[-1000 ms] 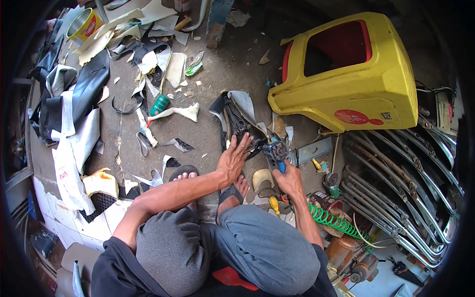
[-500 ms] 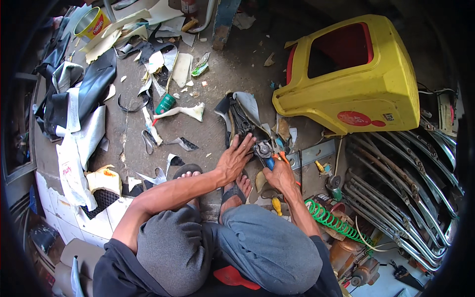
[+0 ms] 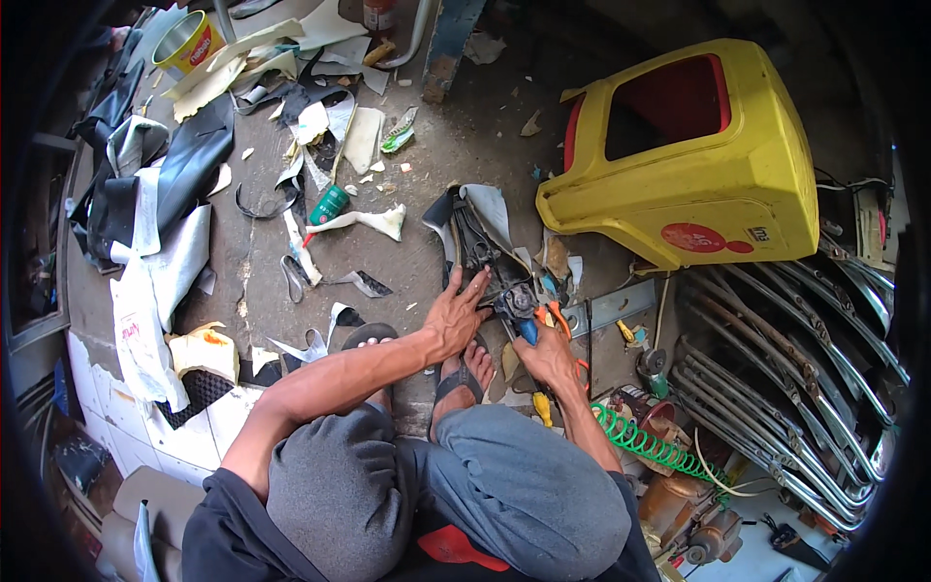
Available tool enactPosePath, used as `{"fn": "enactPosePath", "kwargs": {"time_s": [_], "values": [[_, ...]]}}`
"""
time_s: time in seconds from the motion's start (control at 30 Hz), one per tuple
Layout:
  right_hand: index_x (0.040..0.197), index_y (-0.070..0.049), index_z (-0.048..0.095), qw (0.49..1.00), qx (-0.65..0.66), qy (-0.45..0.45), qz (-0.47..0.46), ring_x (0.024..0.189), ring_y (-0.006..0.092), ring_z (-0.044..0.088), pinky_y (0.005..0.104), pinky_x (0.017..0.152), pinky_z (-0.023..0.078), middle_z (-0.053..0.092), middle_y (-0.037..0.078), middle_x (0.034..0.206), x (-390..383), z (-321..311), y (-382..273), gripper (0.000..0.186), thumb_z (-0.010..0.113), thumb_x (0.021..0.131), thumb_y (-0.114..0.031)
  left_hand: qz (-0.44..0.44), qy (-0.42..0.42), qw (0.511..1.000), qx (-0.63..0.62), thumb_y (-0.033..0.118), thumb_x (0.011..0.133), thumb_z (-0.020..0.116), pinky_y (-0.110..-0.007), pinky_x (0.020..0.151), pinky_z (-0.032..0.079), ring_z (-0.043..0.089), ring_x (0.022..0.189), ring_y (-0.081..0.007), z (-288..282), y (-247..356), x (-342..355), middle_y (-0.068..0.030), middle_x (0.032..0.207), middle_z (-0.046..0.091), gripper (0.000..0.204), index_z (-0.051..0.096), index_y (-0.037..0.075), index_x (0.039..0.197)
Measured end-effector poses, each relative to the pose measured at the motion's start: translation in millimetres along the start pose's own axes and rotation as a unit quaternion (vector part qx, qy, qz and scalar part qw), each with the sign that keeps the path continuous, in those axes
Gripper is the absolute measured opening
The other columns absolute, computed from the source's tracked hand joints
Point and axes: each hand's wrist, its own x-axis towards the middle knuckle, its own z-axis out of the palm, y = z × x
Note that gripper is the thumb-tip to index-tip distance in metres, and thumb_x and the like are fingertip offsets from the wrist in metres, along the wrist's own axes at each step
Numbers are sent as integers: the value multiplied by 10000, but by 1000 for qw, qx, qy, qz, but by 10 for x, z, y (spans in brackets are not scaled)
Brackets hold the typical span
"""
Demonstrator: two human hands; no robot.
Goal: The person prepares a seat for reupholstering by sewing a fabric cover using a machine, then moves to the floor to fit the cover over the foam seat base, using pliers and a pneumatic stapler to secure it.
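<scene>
My left hand point(image 3: 452, 320) lies with fingers spread on a dark piece point(image 3: 467, 228), which has loose grey-lined material along its edges, just beyond my sandaled feet. My right hand point(image 3: 548, 354) is closed round the blue grip of a metal-headed tool point(image 3: 519, 307), its head against the near right part of the dark piece, beside my left fingertips. An orange-handled tool point(image 3: 559, 320) lies just right of it, partly hidden by my hand. A yellow-handled tool point(image 3: 541, 408) lies nearer me. What is under the tool's head cannot be made out.
A yellow plastic shell point(image 3: 679, 194) stands at upper right, above stacked bent metal tubes point(image 3: 776, 388). A green coiled hose point(image 3: 640, 436) lies by machinery point(image 3: 698, 524) at lower right. Material scraps point(image 3: 175, 233), a green container point(image 3: 328, 205) and a yellow bucket point(image 3: 181, 47) are scattered leftward.
My right hand and the blue tool have moved leftward onto the dark piece, uncovering more of the orange-handled tool. My left hand stays on the piece. The whole view has shifted slightly.
</scene>
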Motion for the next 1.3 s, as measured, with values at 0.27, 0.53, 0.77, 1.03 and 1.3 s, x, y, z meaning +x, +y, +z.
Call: {"fn": "enactPosePath", "kwargs": {"time_s": [0.27, 0.53, 0.77, 1.03, 1.3], "values": [[1118, 23, 698, 999, -37, -11, 14, 973, 492, 703, 532, 875, 541, 719, 324, 944, 137, 36, -36, 444, 652, 842, -320, 53, 37, 998, -23, 323, 944, 582, -650, 1246, 122, 98, 1620, -297, -52, -191, -125, -132, 1696, 304, 474, 659, 277, 1409], [1071, -1, 718, 999, 15, -23, 42, 864, 428, 719, 479, 819, 549, 730, 260, 897, -26, -93, -117, 420, 645, 829, -336, 84, 14, 995, -48, 324, 968, 567, -637, 1267, 113, 92, 1621, -295, -118, -314, -92, -110, 1690, 326, 383, 731, 216, 1298], [995, 23, 704, 998, 29, -35, 45, 784, 374, 703, 464, 772, 539, 712, 245, 830, -13, 72, -175, 409, 629, 809, -333, 85, -9, 996, -41, 321, 965, 566, -624, 1274, 116, 104, 1618, -303, -114, -312, -101, -129, 1690, 323, 377, 742, 213, 1281], [1007, 22, 719, 998, 38, -22, 50, 868, 443, 718, 472, 803, 548, 712, 296, 862, 0, 101, -169, 373, 632, 823, -291, 135, 77, 987, -47, 301, 941, 567, -556, 1295, 161, 182, 1604, -303, -35, -496, -307, -103, 1676, 351, 339, 742, 209, 1217], [938, -9, 712, 982, 156, -57, 92, 625, 255, 654, 402, 646, 526, 670, 135, 698, -96, 86, -151, 307, 615, 834, -281, 135, 87, 986, -47, 271, 927, 578, -539, 1296, 179, 202, 1601, -289, 5, -533, -280, -103, 1637, 418, 308, 759, 199, 1165]]}}
